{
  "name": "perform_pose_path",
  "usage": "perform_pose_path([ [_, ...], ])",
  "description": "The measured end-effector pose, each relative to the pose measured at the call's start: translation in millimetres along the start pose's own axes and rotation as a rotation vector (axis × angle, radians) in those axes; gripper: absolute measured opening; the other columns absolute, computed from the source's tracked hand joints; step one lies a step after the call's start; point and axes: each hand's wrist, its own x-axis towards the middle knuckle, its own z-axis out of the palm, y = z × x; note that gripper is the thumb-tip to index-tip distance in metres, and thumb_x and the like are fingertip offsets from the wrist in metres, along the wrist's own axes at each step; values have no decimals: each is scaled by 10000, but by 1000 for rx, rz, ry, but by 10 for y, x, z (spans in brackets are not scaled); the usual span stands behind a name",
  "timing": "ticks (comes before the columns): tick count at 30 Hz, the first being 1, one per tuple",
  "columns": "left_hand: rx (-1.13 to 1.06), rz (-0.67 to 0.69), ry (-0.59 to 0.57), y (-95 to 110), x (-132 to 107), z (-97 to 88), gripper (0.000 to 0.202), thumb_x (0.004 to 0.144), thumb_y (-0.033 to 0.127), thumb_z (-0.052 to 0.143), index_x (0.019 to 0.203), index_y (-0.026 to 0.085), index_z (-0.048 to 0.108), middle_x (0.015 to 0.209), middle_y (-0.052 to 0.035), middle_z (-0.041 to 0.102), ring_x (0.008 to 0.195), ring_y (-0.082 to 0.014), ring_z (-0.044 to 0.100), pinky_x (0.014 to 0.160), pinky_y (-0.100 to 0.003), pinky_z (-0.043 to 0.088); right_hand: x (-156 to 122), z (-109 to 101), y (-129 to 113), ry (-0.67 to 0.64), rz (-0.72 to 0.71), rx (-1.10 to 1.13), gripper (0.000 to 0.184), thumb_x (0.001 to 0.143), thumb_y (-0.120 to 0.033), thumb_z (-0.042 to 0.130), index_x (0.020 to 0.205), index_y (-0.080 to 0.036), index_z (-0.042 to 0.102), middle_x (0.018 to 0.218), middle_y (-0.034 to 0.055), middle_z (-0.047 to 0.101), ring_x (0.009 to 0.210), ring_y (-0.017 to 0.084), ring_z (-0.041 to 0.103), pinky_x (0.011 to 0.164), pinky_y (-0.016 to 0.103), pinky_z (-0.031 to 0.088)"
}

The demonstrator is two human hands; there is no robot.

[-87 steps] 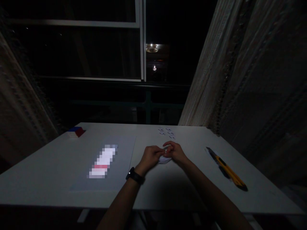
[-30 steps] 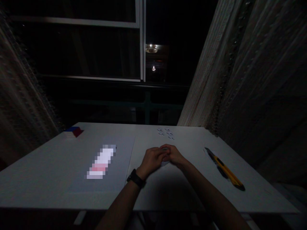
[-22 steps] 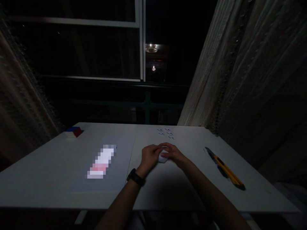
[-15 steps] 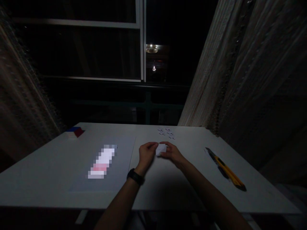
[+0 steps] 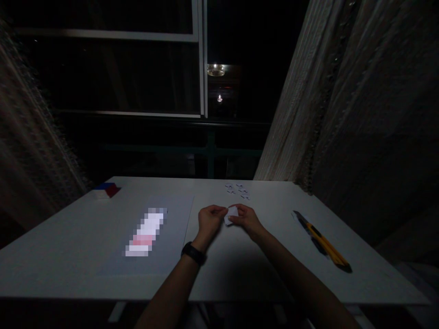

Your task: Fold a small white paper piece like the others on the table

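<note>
Your hands have drawn apart over the last second: where your fingers were bunched over the paper (image 5: pixel 233 211) and hid most of it, its face now shows between them. It has also turned a little since half a second ago, so a corner points down toward you. Your right hand (image 5: pixel 249 220) holds it in a narrow grip, thumb flat on the near face and fingers along the far edge. Your left hand (image 5: pixel 210 220) pinches the upper left corner between thumb and fingertip. For the handling, that looks like a shift from pressing to steadying and turning, with the shape easier to check; whether the paper touches the table (image 5: pixel 68 256), you cannot tell from here. Small slips (image 5: pixel 239 186) lie beyond your hands, unmoved. The knife (image 5: pixel 324 244) rests well off to the right, untouched, and the sheet (image 5: pixel 174 233) lies left of your left hand, with a blurred bright panel (image 5: pixel 146 233) on it. The block (image 5: pixel 106 190) sits near the far left corner.
</note>
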Motion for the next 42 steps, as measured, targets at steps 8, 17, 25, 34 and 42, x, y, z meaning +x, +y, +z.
perform_pose_path([
  [8,-87,-85,-173,10,-42,28,264,544,315,709,700,105,679,641,-83,672,570,-160,599,540,-255,446,2,-70,22,58,-15,-118,408,462,-243,770,811,-163,575,479,-82,508,417,75,473,415,218,390],
  [17,199,3,-131,-80,-49,52,276,598,392,652,706,144,702,634,-68,677,587,-172,608,530,-253,430,-9,-68,-7,-43,-45,-203,415,453,-233,756,811,-158,560,495,-83,494,423,63,440,404,198,341],
  [25,176,21,-171,-44,-72,70,249,593,376,652,663,142,700,570,-47,655,547,-159,589,505,-242,415,-17,-73,-43,-40,-17,-196,394,440,-238,760,778,-153,575,483,-75,502,400,59,424,389,198,332],
  [34,-124,-114,-25,26,-5,22,267,556,342,694,686,110,674,636,-67,664,555,-140,579,529,-244,439,0,-108,-68,-52,-13,-82,594,472,-238,764,995,-178,487,667,-2,649,568,155,613,534,279,476],
  [42,-308,-209,-131,19,4,3,399,512,316,746,820,81,652,663,-73,651,550,-134,577,504,-227,432,4,-69,-50,47,-60,-129,472,519,-250,715,934,-161,510,518,-28,615,449,138,586,474,262,471],
])
